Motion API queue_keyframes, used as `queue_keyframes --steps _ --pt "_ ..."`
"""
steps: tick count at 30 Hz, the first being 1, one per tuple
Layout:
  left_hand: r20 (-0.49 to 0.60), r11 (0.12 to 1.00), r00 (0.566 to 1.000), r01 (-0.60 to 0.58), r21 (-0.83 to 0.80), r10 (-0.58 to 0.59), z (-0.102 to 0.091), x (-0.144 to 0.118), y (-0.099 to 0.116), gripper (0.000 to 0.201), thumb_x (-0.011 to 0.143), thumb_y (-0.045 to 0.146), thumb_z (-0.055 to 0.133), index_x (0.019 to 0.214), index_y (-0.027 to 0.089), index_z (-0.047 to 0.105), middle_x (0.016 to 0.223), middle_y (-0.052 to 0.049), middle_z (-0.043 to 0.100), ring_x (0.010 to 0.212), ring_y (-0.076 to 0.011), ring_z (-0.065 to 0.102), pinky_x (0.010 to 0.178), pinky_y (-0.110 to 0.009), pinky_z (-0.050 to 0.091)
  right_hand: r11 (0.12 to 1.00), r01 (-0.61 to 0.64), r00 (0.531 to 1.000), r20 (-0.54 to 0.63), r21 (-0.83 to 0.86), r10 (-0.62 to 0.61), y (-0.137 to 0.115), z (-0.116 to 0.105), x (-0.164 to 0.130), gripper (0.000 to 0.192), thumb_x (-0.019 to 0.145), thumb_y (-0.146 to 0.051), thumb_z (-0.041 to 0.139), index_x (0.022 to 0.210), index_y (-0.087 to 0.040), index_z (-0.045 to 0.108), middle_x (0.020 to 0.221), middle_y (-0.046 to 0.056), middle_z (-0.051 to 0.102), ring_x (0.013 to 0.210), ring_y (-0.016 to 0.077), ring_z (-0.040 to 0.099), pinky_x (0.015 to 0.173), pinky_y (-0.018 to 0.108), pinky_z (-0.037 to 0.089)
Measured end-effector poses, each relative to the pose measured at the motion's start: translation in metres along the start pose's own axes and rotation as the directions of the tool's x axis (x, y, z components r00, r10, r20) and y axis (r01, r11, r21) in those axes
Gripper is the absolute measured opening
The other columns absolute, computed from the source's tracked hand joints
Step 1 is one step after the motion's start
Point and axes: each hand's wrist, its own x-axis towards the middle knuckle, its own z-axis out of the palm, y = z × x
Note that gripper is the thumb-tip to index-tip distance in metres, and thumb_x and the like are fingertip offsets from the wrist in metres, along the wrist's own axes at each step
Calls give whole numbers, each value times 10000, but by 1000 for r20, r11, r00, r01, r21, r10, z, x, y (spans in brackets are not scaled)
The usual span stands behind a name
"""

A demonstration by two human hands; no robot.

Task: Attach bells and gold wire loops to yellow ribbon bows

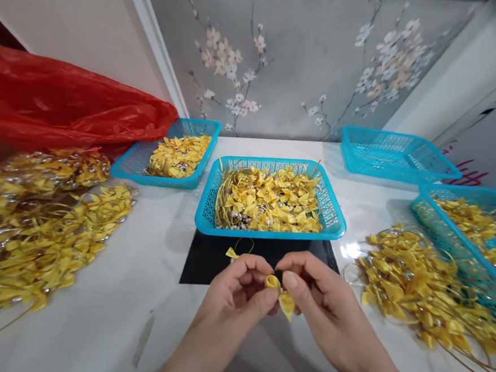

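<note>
Between my two hands is a small yellow ribbon bow [286, 304], with one loop and a pointed tail showing. My left hand [240, 299] pinches the loop between thumb and fingers. The thumb and forefinger of my right hand [321, 293] close at the bow's other side, their tips partly hidden. Another yellow bow with a gold cord [231, 254] lies just past my left fingers, on a black mat [198, 264]. Ahead stands a blue basket [270, 234] filled with yellow bows [272, 199], gold cords and silver bells.
Bows on cords [69, 241] lie heaped at left under a red plastic bag [67, 102]. Behind them is a second blue basket [210, 155] of bows. More bows [415, 283] are piled at right, beside a blue basket [425, 207]. Another basket [398, 157] stands near the wall.
</note>
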Motion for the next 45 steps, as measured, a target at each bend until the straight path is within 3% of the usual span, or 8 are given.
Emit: queue_keyframes --steps 7,13,18,24,31,36,40,45 --pt "-163 999 986 -23 45 31 -1 1 -5 111 807 308 734 817 225 660 758 48 608 737 -96 532 691 -177 438 993 -118 987 113 13 116 8 -5 -6 284 930 -450 513 828 -197 591 687 -9 540 599 125 481 510 225 375" --pt "-80 998 996 35 51 -31 -8 -1 4 334 825 500 652 1045 252 693 934 -18 671 877 -177 586 821 -306 484 987 -163 975 149 -8 163 4 -9 -7 330 948 -465 468 776 -196 548 616 -37 450 548 111 373 468 219 298" --pt "96 996 992 74 44 -78 -14 3 10 143 766 296 770 849 192 715 772 14 656 758 -124 580 733 -229 456 986 -165 972 174 14 160 5 -9 -9 332 951 -468 469 784 -194 555 634 -36 451 561 110 382 479 219 295" --pt "45 998 998 40 47 -42 -11 4 6 57 779 232 749 808 205 709 744 37 657 717 -101 559 682 -197 440 943 -218 970 166 251 180 11 -6 -10 221 833 -406 677 898 -208 603 780 -15 557 696 124 494 610 214 414" --pt "92 988 995 28 154 -42 -9 1 12 38 758 191 745 796 190 739 726 28 661 701 -110 558 656 -197 441 970 -186 980 94 159 173 9 -5 -13 272 865 -400 630 709 -182 588 603 -52 471 555 93 393 513 201 331" --pt "101 992 991 76 100 -86 -11 -1 7 22 766 206 750 773 187 741 684 30 664 669 -104 576 652 -197 447 990 78 996 -24 -120 -81 14 -4 -15 237 917 -307 559 707 -196 553 639 -32 524 565 107 468 504 204 362" --pt "99 979 982 173 -106 -162 -10 -4 0 144 710 274 813 787 171 748 635 27 664 600 -99 612 653 -217 490 878 325 921 -96 -351 -379 16 -3 -17 150 916 -156 525 774 -205 518 704 -28 538 610 101 515 548 193 401" --pt "94 927 969 248 -283 -230 -4 -6 -2 252 616 290 881 782 158 746 608 17 667 538 -93 589 618 -266 557 828 394 869 -130 -398 -476 14 -1 -16 165 903 -74 474 792 -195 486 724 -21 512 645 100 510 579 198 412"
